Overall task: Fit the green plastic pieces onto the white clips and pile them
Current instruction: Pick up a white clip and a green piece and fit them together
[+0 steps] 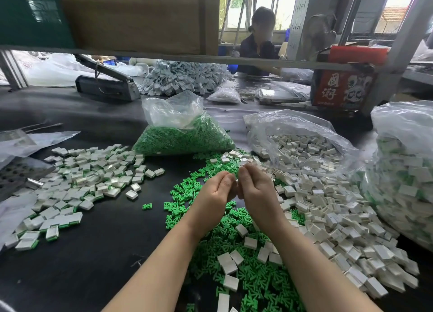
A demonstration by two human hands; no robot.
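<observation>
A: Where are the hands?

B: Both are raised over the dark desk [98,253], close together. The left hand [216,189] has its fingers curled in, tips pressed together. The right hand [254,187] also has curled fingers, and a small white piece shows at their tips. Whether the left fingers pinch something, I cannot tell.

A: And the parts?

B: Loose green plastic pieces [253,276] lie under the forearms, with some white clips among them. The heap of loose white plastic clips [332,220] is to the right of it. On the left is the pile of fitted clips, white with green edges [77,182].

A: What is in the bags?

B: The clear plastic bag in the middle [180,128], open at the top, holds green pieces. The clear bag right of it [302,142] lies open and holds white clips. The big clear bag at the far right [403,171] holds white clips with green showing in them.

A: Anything behind?

B: A grey-white heap of parts [185,79], a red carton [342,88], and another person [257,44] sitting.
</observation>
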